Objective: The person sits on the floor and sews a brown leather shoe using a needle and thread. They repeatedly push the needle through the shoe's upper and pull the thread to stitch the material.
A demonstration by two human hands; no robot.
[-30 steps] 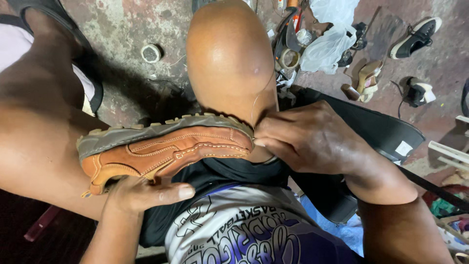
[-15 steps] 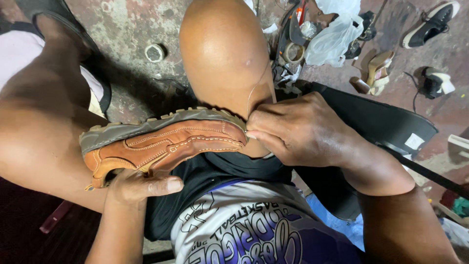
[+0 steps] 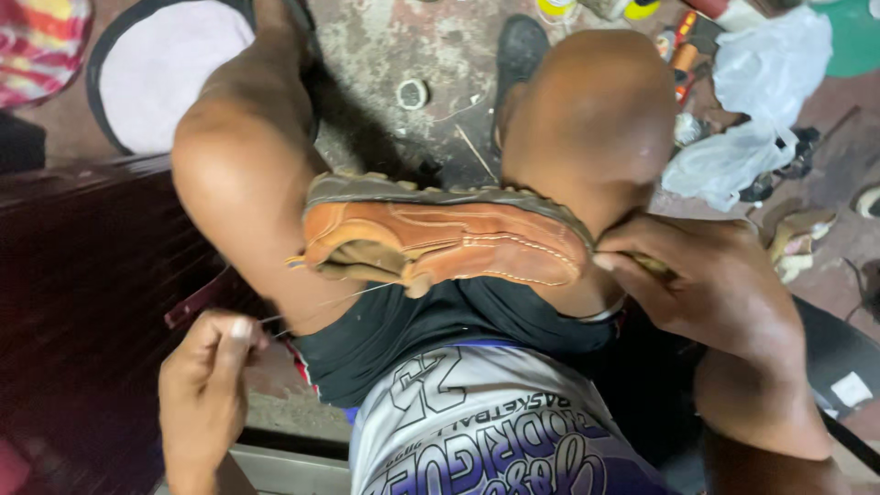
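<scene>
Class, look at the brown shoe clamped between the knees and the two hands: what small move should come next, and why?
Probably the left hand draws its thread further out until taut. The thread runs slack from the brown shoe, which the right hand pinches at its toe end.

Two crumpled white plastic bags (image 3: 752,101) lie on the floor at the upper right of the frame. A small white rectangular label (image 3: 852,390) sits on a black surface at the lower right edge. At the top edge stand yellow-lidded containers (image 3: 555,7), cut off.
</scene>
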